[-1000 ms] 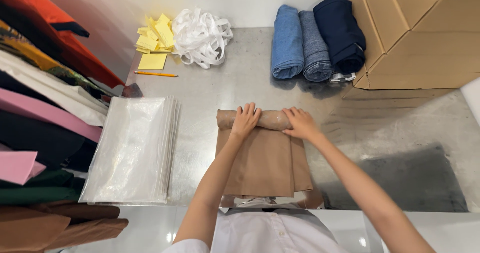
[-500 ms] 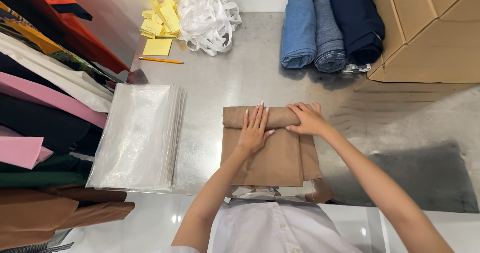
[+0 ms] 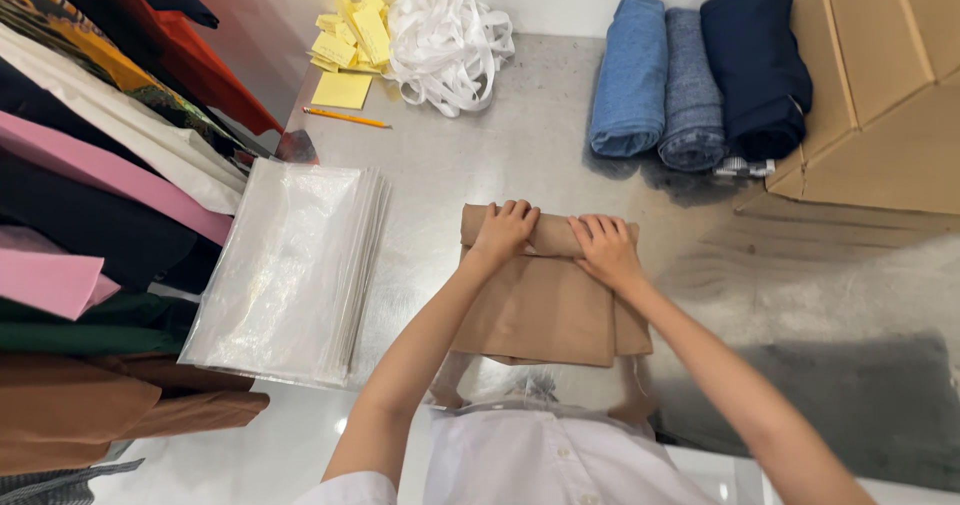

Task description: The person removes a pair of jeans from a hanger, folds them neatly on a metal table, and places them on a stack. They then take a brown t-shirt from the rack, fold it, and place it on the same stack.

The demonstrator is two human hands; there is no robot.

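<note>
Head view: hands [image 3: 555,237] on tan garment [image 3: 545,300]

- The person wears a white button-front shirt [image 3: 545,460]; its placket runs down the middle with small pale buttons.
- The shirt is short-sleeved: a white sleeve hem [image 3: 350,488] shows at the left upper arm, at the bottom edge of the view.
- Both forearms are bare from above the elbow down to the wrist.
- The left hand [image 3: 503,230] is bare, with no ring, watch or glove visible.
- The right hand [image 3: 604,250] is likewise bare, its nails short and unpainted.
</note>
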